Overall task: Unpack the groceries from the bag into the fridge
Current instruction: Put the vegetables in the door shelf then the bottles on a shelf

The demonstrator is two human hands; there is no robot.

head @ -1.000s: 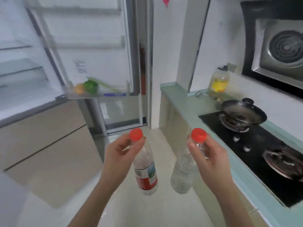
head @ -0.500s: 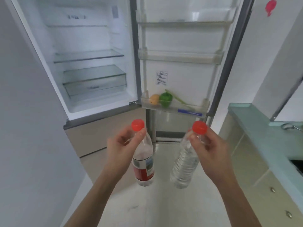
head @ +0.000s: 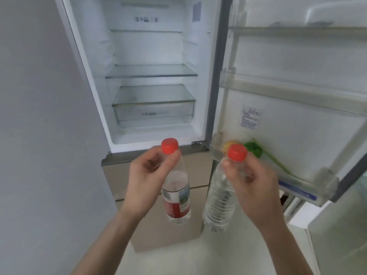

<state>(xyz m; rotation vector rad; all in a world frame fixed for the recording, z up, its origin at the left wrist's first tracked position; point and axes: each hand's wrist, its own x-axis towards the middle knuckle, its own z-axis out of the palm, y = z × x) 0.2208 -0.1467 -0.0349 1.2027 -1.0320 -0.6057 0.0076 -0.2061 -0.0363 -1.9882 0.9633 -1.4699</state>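
Red caps top both water bottles, each hanging by its neck in front of the open fridge (head: 151, 72). The left hand (head: 148, 175) pinches the labelled bottle (head: 176, 197) just under its cap, fingers closed round the neck; the right hand (head: 252, 181) grips the plain bottle (head: 218, 203) the same way. Both bottles dangle tilted, bases swinging toward six o'clock. At two o'clock from the right hand the lowest door bin (head: 297, 183) already holds a green pepper (head: 254, 149) and a yellowish item, partly hidden. That bin looks the natural home: bring each bottle upright first, lower it base-first into the free stretch beyond the pepper, and seat one before the other so neither knocks the rail.
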